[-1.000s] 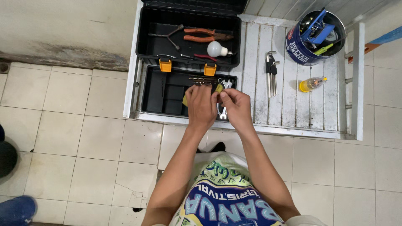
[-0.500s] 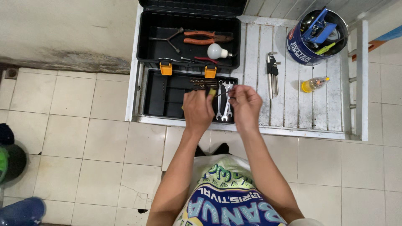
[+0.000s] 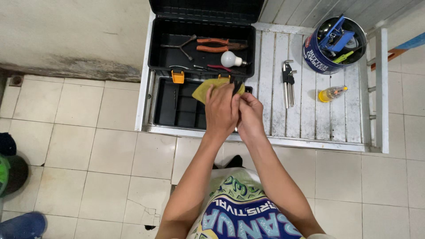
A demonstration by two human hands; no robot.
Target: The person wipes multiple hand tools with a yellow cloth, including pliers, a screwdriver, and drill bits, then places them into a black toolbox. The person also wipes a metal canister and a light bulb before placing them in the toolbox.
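Note:
My left hand (image 3: 220, 111) grips a yellow cloth (image 3: 204, 90) over the lower tray of an open black toolbox (image 3: 175, 108). My right hand (image 3: 251, 114) presses against the left hand and pinches a small dark tool (image 3: 237, 85) that sticks up between them, touching the cloth. What kind of tool it is stays hidden by my fingers. In the upper part of the toolbox lie orange-handled pliers (image 3: 219, 45), a white light bulb (image 3: 230, 58) and a metal cross-shaped tool (image 3: 179, 45).
The toolbox rests on a white slatted bench (image 3: 310, 119). On the slats lie a hex key set (image 3: 288, 82), a small yellow bottle (image 3: 332, 93) and a blue tin (image 3: 315, 55) full of tools. Tiled floor spreads to the left, with a blue shoe (image 3: 22, 225).
Half a second ago my hands were apart beside a row of wrenches in the tray. Now they have come together, with the yellow cloth lifted around a dark tool.

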